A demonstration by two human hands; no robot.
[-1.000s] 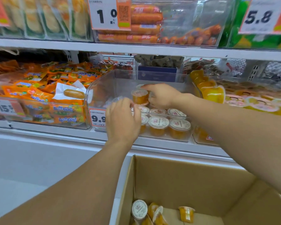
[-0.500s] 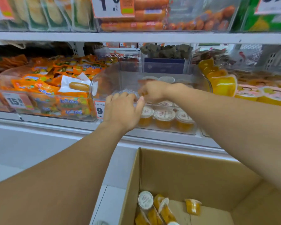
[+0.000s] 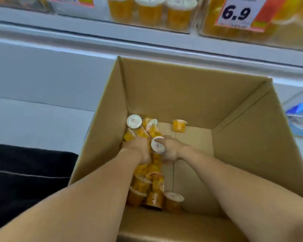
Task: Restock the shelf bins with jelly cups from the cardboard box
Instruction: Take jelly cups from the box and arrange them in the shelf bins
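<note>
The small orange jelly cups (image 3: 148, 182) with white foil lids lie in a heap along the left wall of the open brown cardboard box (image 3: 182, 91), on its floor — one lone cup (image 3: 179, 125) sits apart near the far wall. Your right hand (image 3: 171, 151) grasps a white-lidded cup (image 3: 157, 144); your left hand (image 3: 138, 148) curls into the heap, its grip hidden. Beyond the box's far edge, the clear plastic shelf bin (image 3: 150, 13) holds upright cups beside a 6.9 price tag (image 3: 240, 13).

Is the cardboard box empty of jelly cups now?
No, a heap of jelly cups lies along the left side of the cardboard box.
</note>
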